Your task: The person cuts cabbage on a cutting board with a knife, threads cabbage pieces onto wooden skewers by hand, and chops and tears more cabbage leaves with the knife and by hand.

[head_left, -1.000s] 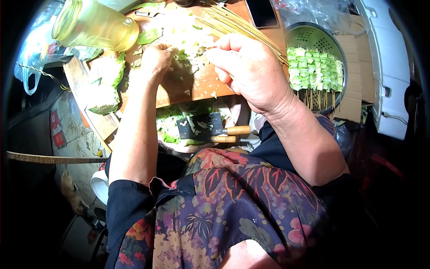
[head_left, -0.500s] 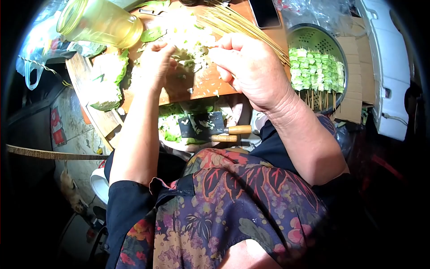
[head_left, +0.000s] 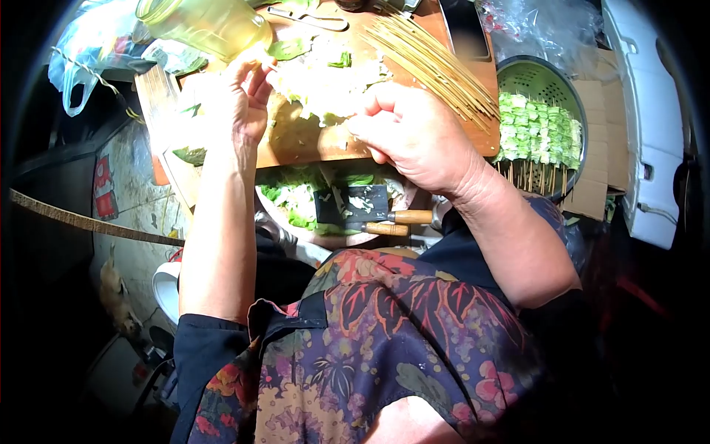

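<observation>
My left hand (head_left: 250, 100) is raised at the left of the wooden board (head_left: 296, 155), its fingers curled near the jar; glare hides what is between the fingertips, if anything. Over the board's front part, my right hand (head_left: 418, 137) is closed in a pinch, and what it pinches is too small to make out. Between and beyond the hands lie chopped pale green leaves (head_left: 325, 81). A bundle of thin wooden skewers (head_left: 436, 66) rests to the right of the leaves.
A glass jar (head_left: 211, 26) leans at the back left. Skewered green pieces (head_left: 540, 133) lie in a metal colander (head_left: 580, 111) at the right. Below the board, a basin (head_left: 277, 214) holds leaves and a dark blade (head_left: 351, 205). A phone (head_left: 466, 29) lies at the back.
The view has shifted, so the board and colander appear further right. My left hand has moved away from the leaves toward the jar. My right hand keeps its pinch.
</observation>
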A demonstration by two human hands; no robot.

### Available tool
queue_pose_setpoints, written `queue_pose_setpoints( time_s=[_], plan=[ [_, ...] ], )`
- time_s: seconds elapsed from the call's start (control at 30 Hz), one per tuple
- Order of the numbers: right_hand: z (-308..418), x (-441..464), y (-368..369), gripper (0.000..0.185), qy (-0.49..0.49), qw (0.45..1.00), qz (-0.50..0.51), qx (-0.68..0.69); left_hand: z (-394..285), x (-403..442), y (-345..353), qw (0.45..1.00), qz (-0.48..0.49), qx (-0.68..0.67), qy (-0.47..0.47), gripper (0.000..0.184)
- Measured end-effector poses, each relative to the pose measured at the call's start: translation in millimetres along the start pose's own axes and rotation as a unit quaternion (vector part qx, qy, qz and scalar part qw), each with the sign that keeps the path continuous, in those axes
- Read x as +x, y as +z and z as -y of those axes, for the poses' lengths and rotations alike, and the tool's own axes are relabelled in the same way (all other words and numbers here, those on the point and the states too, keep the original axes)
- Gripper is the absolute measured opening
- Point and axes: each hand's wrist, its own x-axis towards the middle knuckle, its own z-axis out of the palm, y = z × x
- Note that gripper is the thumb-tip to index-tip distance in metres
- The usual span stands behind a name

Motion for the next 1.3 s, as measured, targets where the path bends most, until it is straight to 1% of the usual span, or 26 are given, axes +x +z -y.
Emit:
queue_pose_setpoints(
  time_s=[0.07,0.13,0.23,0.33,0.43,0.57,0.63,0.67,0.73,0.87,0.93,1.07,1.13,1.2,1.27,1.3],
  plan=[
    [1.1,-0.3,1.3,0.014,0.008,1.0,0.004,-0.005,-1.3,-1.3,-1.3,1.0,-0.007,0.006,0.009,0.019],
    [0.5,0.6,1.7,0.016,0.005,1.0,0.01,-0.018,-0.6,2.5,-5.5,1.0,0.006,-0.02,0.024,0.02],
    [1.6,0.4,2.6,0.016,0.008,1.0,0.007,-0.025,-1.3,3.2,-5.5,0.999,0.014,-0.02,0.032,0.022],
    [3.3,-0.4,2.5,0.016,0.01,1.0,0.008,-0.018,-3.9,-1.7,-1.0,0.999,-0.004,-0.033,0.019,0.022],
    [0.9,0.6,0.6,0.015,0.005,1.0,0.007,-0.025,-6.2,-1.4,4.8,0.999,-0.021,-0.037,0.029,0.021],
    [-1.3,0.8,0.3,0.014,-0.002,1.0,0.001,-0.007,-4.2,1.1,3.0,0.999,-0.006,-0.051,0.018,0.021],
    [-1.1,0.8,-0.3,0.013,-0.002,1.0,0.0,-0.017,-5.0,0.3,3.7,0.998,0.035,-0.031,0.038,0.023],
    [-0.5,0.6,-0.1,0.013,-0.002,1.0,0.0,-0.017,-6.6,-0.3,4.3,0.998,0.035,-0.031,0.038,0.023],
    [1.1,-0.8,0.1,0.013,0.02,1.0,0.004,0.001,-10.4,-1.9,6.7,0.995,0.067,0.046,0.061,0.025],
    [6.9,-3.4,-0.3,0.015,0.027,1.0,0.004,0.007,-14.4,-8.6,10.8,0.994,0.067,0.06,0.058,0.028],
    [8.3,-5.2,1.0,0.014,0.032,0.999,-0.014,-0.004,-15.8,-11.9,12.8,0.99,0.077,0.1,0.07,0.028],
    [3.8,-6.2,4.1,0.013,0.019,1.0,-0.019,0.003,-16.1,-19.8,15.8,0.984,0.088,0.13,0.082,0.027],
    [1.5,-5.5,5.3,0.012,-0.001,0.999,-0.038,0.003,-14.6,-28.9,20.8,0.977,0.143,0.145,0.061,0.024],
    [-0.7,-6.0,6.6,0.012,-0.004,0.999,-0.041,0.006,-11.4,-32.0,25.1,0.977,0.139,0.15,0.058,0.024],
    [-2.5,-6.2,6.3,0.012,-0.007,0.999,-0.044,0.008,-9.9,-31.2,27.1,0.979,0.123,0.143,0.074,0.023],
    [-3.1,-5.6,6.1,0.011,-0.007,0.999,-0.044,0.027,-8.7,-31.3,27.2,0.979,0.123,0.143,0.075,0.023]
  ],
)
